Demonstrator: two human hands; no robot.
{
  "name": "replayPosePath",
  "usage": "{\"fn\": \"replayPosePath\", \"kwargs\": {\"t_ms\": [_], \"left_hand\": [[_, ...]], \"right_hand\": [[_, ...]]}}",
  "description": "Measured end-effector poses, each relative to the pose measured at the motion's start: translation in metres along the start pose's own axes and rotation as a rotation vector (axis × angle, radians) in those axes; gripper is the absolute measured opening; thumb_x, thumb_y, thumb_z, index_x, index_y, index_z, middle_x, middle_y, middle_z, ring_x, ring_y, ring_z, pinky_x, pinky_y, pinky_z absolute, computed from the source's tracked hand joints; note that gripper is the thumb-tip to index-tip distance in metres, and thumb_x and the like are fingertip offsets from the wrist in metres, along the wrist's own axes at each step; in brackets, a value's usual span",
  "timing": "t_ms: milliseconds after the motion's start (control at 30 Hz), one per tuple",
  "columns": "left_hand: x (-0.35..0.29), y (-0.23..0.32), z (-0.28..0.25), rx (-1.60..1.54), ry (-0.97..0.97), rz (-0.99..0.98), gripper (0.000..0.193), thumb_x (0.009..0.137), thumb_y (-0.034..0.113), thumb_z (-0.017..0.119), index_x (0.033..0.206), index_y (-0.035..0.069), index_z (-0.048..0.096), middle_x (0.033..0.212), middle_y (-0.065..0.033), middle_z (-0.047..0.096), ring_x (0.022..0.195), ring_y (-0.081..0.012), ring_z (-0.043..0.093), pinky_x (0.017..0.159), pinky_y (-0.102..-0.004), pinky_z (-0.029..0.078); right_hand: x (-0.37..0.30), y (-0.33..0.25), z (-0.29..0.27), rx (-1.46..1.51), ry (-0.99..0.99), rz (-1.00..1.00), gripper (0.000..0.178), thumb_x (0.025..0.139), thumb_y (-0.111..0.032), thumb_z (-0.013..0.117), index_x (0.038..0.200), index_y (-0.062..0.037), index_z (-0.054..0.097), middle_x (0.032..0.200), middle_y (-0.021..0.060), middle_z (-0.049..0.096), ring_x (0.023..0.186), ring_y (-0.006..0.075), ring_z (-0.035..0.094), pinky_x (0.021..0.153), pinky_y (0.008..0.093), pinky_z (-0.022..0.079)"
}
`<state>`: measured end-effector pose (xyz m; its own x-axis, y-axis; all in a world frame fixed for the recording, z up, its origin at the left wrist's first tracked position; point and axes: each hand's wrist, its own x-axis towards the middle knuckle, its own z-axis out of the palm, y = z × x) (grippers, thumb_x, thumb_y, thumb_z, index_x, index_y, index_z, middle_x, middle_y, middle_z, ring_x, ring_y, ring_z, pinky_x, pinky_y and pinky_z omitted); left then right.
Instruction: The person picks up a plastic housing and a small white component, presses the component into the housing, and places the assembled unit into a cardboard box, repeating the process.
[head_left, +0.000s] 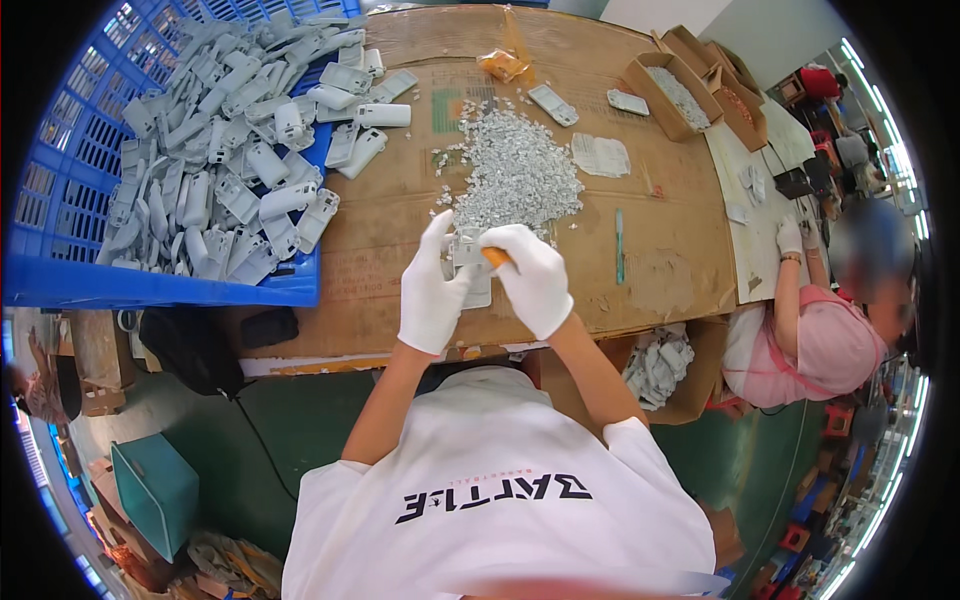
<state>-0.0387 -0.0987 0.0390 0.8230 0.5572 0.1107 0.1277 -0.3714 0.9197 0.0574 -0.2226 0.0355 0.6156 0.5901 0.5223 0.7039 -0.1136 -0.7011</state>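
My left hand (pixel 431 295), in a white glove, grips a white plastic housing (pixel 478 292) at the near middle of the cardboard-covered table. My right hand (pixel 532 280), also gloved, is closed round a small orange piece (pixel 495 257) pressed close to the housing's upper part; most of this orange piece is hidden by the fingers, so its kind is unclear. Just beyond both hands spreads a heap of small silvery pieces (pixel 522 165). Another open housing (pixel 553 104) lies past the heap.
A blue crate (pixel 215 290) full of white housings stands on the left. A teal pen-like tool (pixel 619 247) lies right of my hands. Cardboard boxes (pixel 672 98) stand far right; a carton of white items (pixel 700 375) sits below the table edge. A co-worker in pink (pixel 815 345) works at right.
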Motion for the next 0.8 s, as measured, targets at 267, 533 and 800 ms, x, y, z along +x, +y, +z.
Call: {"fn": "replayPosePath", "kwargs": {"t_ms": [267,533,800], "left_hand": [[-0.017,-0.009,0.01,0.115,0.107,0.125,0.03,0.09,0.004,0.06,0.119,0.008,0.053,0.11,-0.0183,0.062,0.094,-0.0418,0.064,0.075,-0.0462,0.055],[-0.042,-0.018,-0.005,0.115,0.112,0.096,0.032,0.086,0.005,0.066,0.115,0.009,0.054,0.1,-0.0181,0.066,0.088,-0.0399,0.066,0.073,-0.0446,0.055],[-0.128,-0.011,-0.027,0.051,-0.193,-0.162,0.035,0.083,0.008,0.07,0.113,0.01,0.053,0.093,-0.0163,0.067,0.086,-0.0352,0.068,0.073,-0.0407,0.055]], "right_hand": [[-0.012,-0.019,0.02,-0.029,0.026,0.17,0.026,0.075,0.007,0.068,0.099,-0.0044,0.07,0.093,0.0112,0.07,0.083,0.0269,0.069,0.072,0.0329,0.055],[-0.026,-0.035,0.022,-0.205,-0.107,0.069,0.032,0.068,0.004,0.069,0.098,-0.0063,0.064,0.095,0.0112,0.058,0.092,0.0326,0.058,0.081,0.0391,0.051],[-0.095,-0.076,0.001,0.033,-0.435,0.647,0.025,0.083,-0.009,0.076,0.106,-0.0003,0.07,0.092,0.0116,0.071,0.083,0.0146,0.068,0.074,0.029,0.054]]}}
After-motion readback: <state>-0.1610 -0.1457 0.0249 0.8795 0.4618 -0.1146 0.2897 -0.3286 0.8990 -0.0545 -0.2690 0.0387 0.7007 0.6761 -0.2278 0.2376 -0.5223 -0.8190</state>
